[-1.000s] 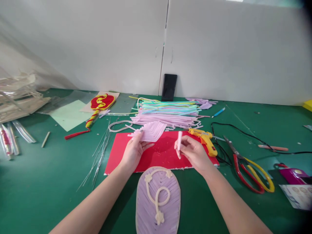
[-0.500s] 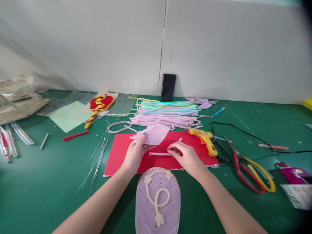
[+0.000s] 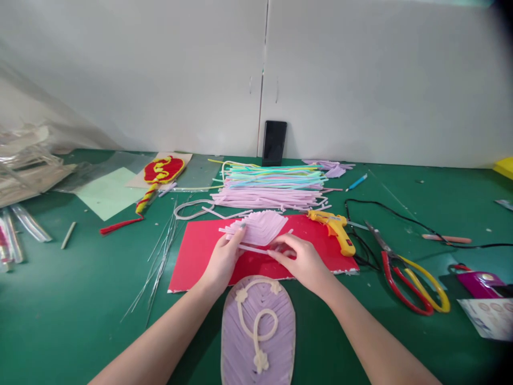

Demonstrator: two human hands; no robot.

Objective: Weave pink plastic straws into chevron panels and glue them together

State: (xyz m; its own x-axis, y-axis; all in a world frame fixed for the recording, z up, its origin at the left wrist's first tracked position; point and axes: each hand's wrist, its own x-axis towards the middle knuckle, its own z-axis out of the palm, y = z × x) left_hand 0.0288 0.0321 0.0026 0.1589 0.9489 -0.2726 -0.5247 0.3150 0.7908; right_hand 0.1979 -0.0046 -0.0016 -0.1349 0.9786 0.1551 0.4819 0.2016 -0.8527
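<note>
My left hand (image 3: 225, 256) grips a pale pink panel (image 3: 262, 227) built from pipe cleaners laid side by side in V-shaped rows. Pinched in my right hand (image 3: 298, 259) is a single pale pink pipe cleaner (image 3: 253, 249), lying along the panel's near edge. Whether the strip touches the panel, I cannot tell. Both hands are above a red board (image 3: 188, 256). Closer to me lies an oval lilac piece (image 3: 240, 353) with a cream looped stem and small cream flowers on it.
Behind the board lies a pile of pastel pipe cleaners (image 3: 272, 198), with a phone (image 3: 274, 143) leaning on the wall. A yellow glue gun (image 3: 336, 230) and scissors (image 3: 409, 272) lie to the right. Thin wires (image 3: 160, 262) and a red-and-yellow fan (image 3: 162, 171) are left.
My right hand has brought the loose pipe cleaner up from over the red board to the panel's near edge. The panel has shifted slightly right and nearer in my left hand.
</note>
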